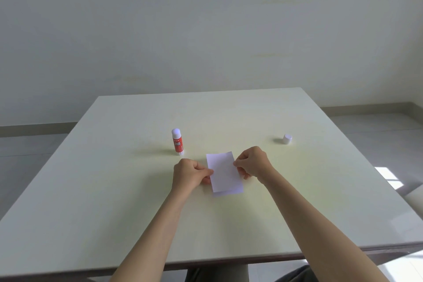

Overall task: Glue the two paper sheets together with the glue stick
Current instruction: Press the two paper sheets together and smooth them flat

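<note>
A small white paper sheet (223,170) is held over the table's middle, pinched at its left edge by my left hand (191,173) and at its right edge by my right hand (251,162). A second white sheet (229,193) lies under it, showing only as a strip along the near edge. The red glue stick (177,142) stands upright and uncapped, left of and behind the sheets. Its white cap (286,139) sits apart at the right.
The pale table (114,190) reaches a dark near edge above my lap. Behind its far edge are a bare wall and grey floor. A bright patch of sunlight (389,177) lies on the floor at the right.
</note>
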Demonstrator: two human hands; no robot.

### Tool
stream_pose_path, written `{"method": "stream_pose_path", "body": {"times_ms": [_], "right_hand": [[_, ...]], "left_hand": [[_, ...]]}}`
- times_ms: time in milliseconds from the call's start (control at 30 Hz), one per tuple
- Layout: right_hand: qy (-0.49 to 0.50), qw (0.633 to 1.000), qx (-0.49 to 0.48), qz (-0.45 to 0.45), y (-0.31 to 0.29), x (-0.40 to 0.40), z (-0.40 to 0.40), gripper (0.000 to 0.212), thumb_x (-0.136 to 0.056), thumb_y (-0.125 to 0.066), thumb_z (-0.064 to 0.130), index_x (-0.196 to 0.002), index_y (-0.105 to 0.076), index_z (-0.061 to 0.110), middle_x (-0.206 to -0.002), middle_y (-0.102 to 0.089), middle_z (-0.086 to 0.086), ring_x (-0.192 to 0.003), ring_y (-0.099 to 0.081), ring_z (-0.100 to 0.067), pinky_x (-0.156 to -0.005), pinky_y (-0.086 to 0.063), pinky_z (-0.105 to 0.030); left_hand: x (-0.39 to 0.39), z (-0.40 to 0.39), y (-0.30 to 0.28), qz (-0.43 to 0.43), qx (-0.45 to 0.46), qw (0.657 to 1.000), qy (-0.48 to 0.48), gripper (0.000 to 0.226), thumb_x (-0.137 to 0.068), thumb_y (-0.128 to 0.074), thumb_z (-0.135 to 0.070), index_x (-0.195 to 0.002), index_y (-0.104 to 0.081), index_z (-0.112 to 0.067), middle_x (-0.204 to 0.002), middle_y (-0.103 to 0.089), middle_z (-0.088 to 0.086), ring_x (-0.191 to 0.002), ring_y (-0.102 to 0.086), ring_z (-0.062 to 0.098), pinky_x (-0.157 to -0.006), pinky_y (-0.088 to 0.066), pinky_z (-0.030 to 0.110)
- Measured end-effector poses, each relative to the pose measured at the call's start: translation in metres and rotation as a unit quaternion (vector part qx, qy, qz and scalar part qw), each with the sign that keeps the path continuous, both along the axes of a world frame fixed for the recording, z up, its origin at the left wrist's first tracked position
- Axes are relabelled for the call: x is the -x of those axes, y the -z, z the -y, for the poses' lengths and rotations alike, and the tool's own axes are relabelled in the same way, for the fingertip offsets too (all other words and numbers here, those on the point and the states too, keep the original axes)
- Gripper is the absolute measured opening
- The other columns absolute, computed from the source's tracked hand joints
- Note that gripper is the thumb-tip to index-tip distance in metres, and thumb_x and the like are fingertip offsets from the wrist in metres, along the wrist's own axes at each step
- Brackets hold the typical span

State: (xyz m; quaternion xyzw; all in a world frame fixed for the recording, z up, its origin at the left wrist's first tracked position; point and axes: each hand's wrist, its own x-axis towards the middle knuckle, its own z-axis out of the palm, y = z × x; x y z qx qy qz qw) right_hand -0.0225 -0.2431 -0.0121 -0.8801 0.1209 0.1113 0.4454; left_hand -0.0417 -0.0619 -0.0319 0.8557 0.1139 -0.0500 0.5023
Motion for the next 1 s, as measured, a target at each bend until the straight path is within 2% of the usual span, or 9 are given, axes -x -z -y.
{"method": "stream_pose_path", "body": {"times_ms": [133,300,433,567,633,733,833,900,1000], "right_hand": [[-0.009,1.0,0.025,0.015,0.001,0.001,-0.003,0.02,-0.074,-0.054,-0.001,-0.056,-0.057,0.006,-0.057,-0.062,-0.014,-0.042,-0.051,-0.02,-0.053,-0.046,-0.025],[-0.029,0.998,0.051,0.03,0.002,0.003,-0.006,0.012,-0.071,-0.052,-0.001,-0.06,-0.057,0.003,-0.06,-0.064,-0.018,-0.047,-0.051,-0.023,-0.048,-0.04,-0.023],[-0.036,0.997,0.062,0.037,0.005,0.003,-0.007,0.014,-0.07,-0.054,-0.001,-0.058,-0.053,0.007,-0.06,-0.064,-0.017,-0.043,-0.051,-0.018,-0.046,-0.039,-0.022],[-0.038,0.996,0.071,0.047,0.007,0.003,-0.008,0.014,-0.068,-0.054,-0.001,-0.058,-0.05,0.007,-0.059,-0.063,-0.018,-0.047,-0.051,-0.024,-0.052,-0.042,-0.025],[-0.041,0.995,0.081,0.049,0.009,0.003,-0.009,0.017,-0.067,-0.054,-0.001,-0.055,-0.048,0.009,-0.055,-0.061,-0.016,-0.049,-0.051,-0.026,-0.049,-0.04,-0.023],[-0.043,0.993,0.095,0.049,0.01,0.003,-0.01,0.023,-0.066,-0.055,-0.002,-0.052,-0.043,0.012,-0.049,-0.055,-0.01,-0.049,-0.049,-0.025,-0.043,-0.035,-0.021],[-0.045,0.992,0.104,0.05,0.011,0.002,-0.011,0.023,-0.066,-0.055,-0.003,-0.052,-0.043,0.011,-0.053,-0.056,-0.013,-0.053,-0.049,-0.026,-0.044,-0.034,-0.022],[-0.047,0.992,0.106,0.049,0.011,0.002,-0.012,0.023,-0.066,-0.055,-0.003,-0.052,-0.043,0.011,-0.056,-0.058,-0.015,-0.054,-0.05,-0.026,-0.044,-0.034,-0.022],[-0.05,0.992,0.113,0.04,0.01,0.0,-0.012,0.019,-0.067,-0.055,-0.003,-0.055,-0.045,0.009,-0.057,-0.058,-0.017,-0.055,-0.049,-0.026,-0.044,-0.033,-0.023]], "left_hand": [[-0.001,0.0,-0.002,-0.005,-0.025,1.0,0.013,0.012,-0.069,-0.074,-0.014,-0.064,-0.072,-0.003,-0.054,-0.071,-0.004,-0.062,-0.071,0.013,-0.053,-0.044,0.02],[0.0,0.003,-0.004,-0.007,-0.045,0.999,0.028,0.014,-0.07,-0.073,-0.011,-0.062,-0.07,0.0,-0.042,-0.064,-0.01,-0.047,-0.066,0.001,-0.054,-0.046,0.018],[0.001,0.004,-0.005,-0.001,-0.058,0.998,0.03,0.017,-0.07,-0.073,-0.011,-0.062,-0.069,0.003,-0.05,-0.068,-0.006,-0.048,-0.066,0.004,-0.06,-0.049,0.021],[0.001,0.005,-0.005,0.001,-0.072,0.997,0.034,0.019,-0.07,-0.072,-0.01,-0.062,-0.067,0.007,-0.044,-0.064,-0.007,-0.041,-0.062,0.001,-0.056,-0.046,0.02],[0.0,0.005,-0.004,0.007,-0.081,0.996,0.033,0.019,-0.069,-0.072,-0.01,-0.062,-0.066,0.008,-0.044,-0.064,-0.004,-0.04,-0.061,0.001,-0.058,-0.048,0.02],[0.0,0.006,-0.004,0.011,-0.1,0.994,0.032,0.017,-0.065,-0.07,-0.011,-0.057,-0.066,0.003,-0.045,-0.065,-0.002,-0.046,-0.063,0.01,-0.058,-0.05,0.023],[0.0,0.006,-0.002,0.021,-0.137,0.989,0.04,0.016,-0.062,-0.068,-0.014,-0.05,-0.064,-0.003,-0.051,-0.068,0.007,-0.049,-0.055,0.019,-0.051,-0.043,0.022],[-0.001,0.006,0.001,0.028,-0.151,0.987,0.043,0.015,-0.062,-0.068,-0.015,-0.055,-0.064,-0.002,-0.058,-0.069,0.012,-0.053,-0.051,0.02,-0.053,-0.042,0.024],[-0.001,0.005,0.002,0.057,-0.158,0.984,0.055,0.015,-0.065,-0.073,-0.016,-0.073,-0.061,-0.013,-0.067,-0.061,-0.003,-0.067,-0.056,0.019,-0.057,-0.043,0.026]]}}
